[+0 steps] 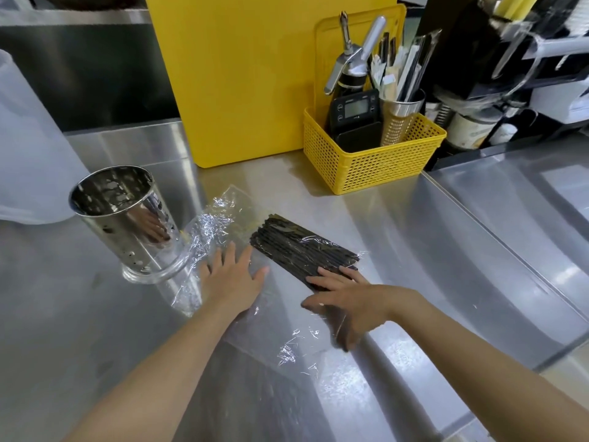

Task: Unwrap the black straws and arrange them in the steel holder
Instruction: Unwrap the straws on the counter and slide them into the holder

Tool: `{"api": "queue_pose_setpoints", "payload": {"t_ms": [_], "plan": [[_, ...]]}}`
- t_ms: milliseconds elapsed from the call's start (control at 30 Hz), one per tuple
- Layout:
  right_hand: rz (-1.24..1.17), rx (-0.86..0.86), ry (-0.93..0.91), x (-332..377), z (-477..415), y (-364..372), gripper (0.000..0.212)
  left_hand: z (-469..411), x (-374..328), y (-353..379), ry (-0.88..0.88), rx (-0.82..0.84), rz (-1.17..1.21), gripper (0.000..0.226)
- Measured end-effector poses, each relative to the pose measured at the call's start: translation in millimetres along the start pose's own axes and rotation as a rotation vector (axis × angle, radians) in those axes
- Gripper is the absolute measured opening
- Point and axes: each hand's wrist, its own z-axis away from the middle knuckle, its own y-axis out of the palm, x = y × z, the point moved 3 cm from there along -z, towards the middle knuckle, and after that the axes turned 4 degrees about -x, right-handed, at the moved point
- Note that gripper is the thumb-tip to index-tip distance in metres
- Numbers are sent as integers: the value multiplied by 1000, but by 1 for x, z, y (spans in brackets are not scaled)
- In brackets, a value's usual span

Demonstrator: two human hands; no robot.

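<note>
A flat bundle of black straws (296, 245) lies on the steel counter, on clear plastic wrap (210, 231) that spreads out to its left and toward me. My right hand (347, 293) rests on the bundle's near end, fingers spread over the straws. Flat on the wrap, my left hand (234, 277) presses down just left of the bundle with fingers apart. The perforated steel holder (127, 215) stands upright and empty left of my left hand, in a clear base.
A yellow cutting board (242, 78) leans against the back wall. A yellow basket (366, 161) with utensils, a timer and wrapped straws sits at the back right. A large translucent container (28, 148) stands at far left. Dark machines crowd the right rear.
</note>
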Motion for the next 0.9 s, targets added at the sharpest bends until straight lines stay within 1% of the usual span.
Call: {"api": "queue_pose_setpoints", "payload": {"t_ms": [33, 67, 100, 133, 200, 267, 333, 367, 433, 467, 500, 533, 567, 600, 633, 700, 733, 767, 800, 833, 867, 900], "plan": [[39, 28, 4, 2, 1, 4, 99, 0, 0, 0, -3, 1, -3, 64], [74, 17, 1, 3, 1, 6, 105, 0, 0, 1, -9, 6, -4, 64], [90, -32, -9, 3, 1, 8, 104, 0, 0, 1, -19, 12, -3, 65], [82, -112, -29, 2, 1, 10, 96, 0, 1, 1, -30, 17, -3, 65], [20, -299, -74, 0, 1, 16, 67, 0, 2, 1, -45, 21, -3, 65], [-83, -434, -82, -3, 0, 22, 43, 1, 2, -1, -40, 33, 15, 66], [-243, -489, -44, -7, -2, 27, 36, 2, 1, -5, -42, 42, 103, 67], [-354, -491, -14, -9, -3, 27, 32, 1, 0, -12, -47, 29, 195, 67], [-637, -508, 47, -10, -5, 18, 22, -1, 0, -36, -67, 2, 459, 61], [-813, -554, 74, -10, -4, 10, 20, -3, 0, -51, -59, 1, 578, 56], [-1006, -623, 87, -12, -3, 2, 17, -4, -1, -68, 0, 11, 641, 52], [-1154, -704, 107, -13, -1, -7, 15, -4, -4, -87, 96, 16, 663, 53], [-1251, -779, 134, -14, 1, -14, 20, -2, -8, -106, 198, 14, 696, 55], [-1300, -839, 157, -16, 2, -20, 21, 0, -9, -122, 284, 0, 747, 55], [-1331, -888, 170, -18, 2, -26, 17, 3, -11, -138, 343, -11, 816, 53], [-1365, -958, 200, -22, 1, -33, 26, 10, -14, -165, 416, 15, 896, 51], [-1375, -976, 211, -25, 0, -36, 28, 12, -15, -175, 437, 45, 859, 53], [-1390, -991, 222, -26, -1, -39, 25, 14, -16, -182, 441, 81, 748, 59], [-1408, -1003, 223, -27, -1, -41, 22, 15, -17, -187, 443, 109, 566, 66], [-1423, -1018, 222, -29, -3, -44, 21, 17, -20, -189, 446, 125, 323, 67], [-1428, -1027, 219, -31, -4, -45, 23, 18, -23, -190, 454, 101, 88, 57], [-1414, -1027, 218, -32, -4, -47, 24, 17, -26, -190, 489, 17, -83, 38]]}}
